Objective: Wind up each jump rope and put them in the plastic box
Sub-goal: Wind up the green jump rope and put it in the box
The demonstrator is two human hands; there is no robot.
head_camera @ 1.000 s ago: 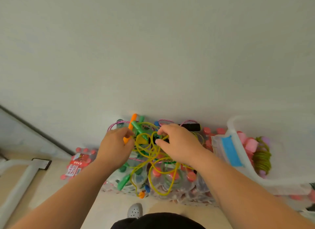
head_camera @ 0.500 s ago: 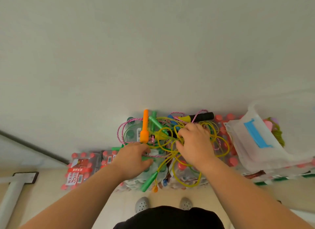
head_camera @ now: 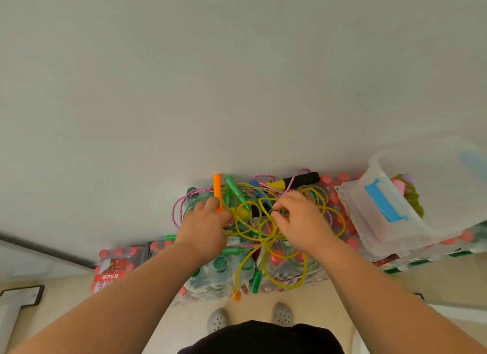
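Jump ropes (head_camera: 259, 236) lie tangled (yellow, pink, green cords).

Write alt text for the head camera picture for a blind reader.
Two bare hands work in a tangle of jump ropes on shrink-wrapped bottle packs: the left hand at an orange handle, the right hand pinching yellow cord. A clear plastic box with a wound green rope inside stands to the right.

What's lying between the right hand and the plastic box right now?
Head view: loops of yellow rope, draped over red-capped bottles, fill the stretch between the right hand and the plastic box. No bare gap.
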